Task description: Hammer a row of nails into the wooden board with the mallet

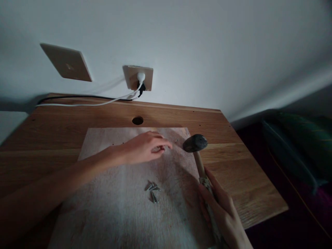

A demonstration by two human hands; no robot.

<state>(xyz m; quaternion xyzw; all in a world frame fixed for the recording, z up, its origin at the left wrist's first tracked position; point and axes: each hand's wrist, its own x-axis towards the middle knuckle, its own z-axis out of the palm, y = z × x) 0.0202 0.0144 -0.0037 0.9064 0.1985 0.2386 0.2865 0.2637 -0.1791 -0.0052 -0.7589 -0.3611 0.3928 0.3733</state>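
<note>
My left hand [145, 147] is over the far part of a pale wooden board [116, 207], fingers curled and closed on a small shiny nail [165, 149], mostly hidden by the fingertips. On the right, my right hand [223, 207] grips a hammer [199, 164] by its wrapped handle. Its dark, blunt head [195, 143] is above the board's far right corner. Several loose nails [153, 188] lie in a small pile mid-board, nearer to me than my left hand. A tiny upright speck near the far right corner is too small to identify.
Beneath the board is a wooden desk [228, 166] with a round cable hole [137, 120]. A wall socket [149, 77] has white and black plugs; their cables [85, 104] run left along the desk's back edge. Dark cushions [290, 152] lie beyond the right edge.
</note>
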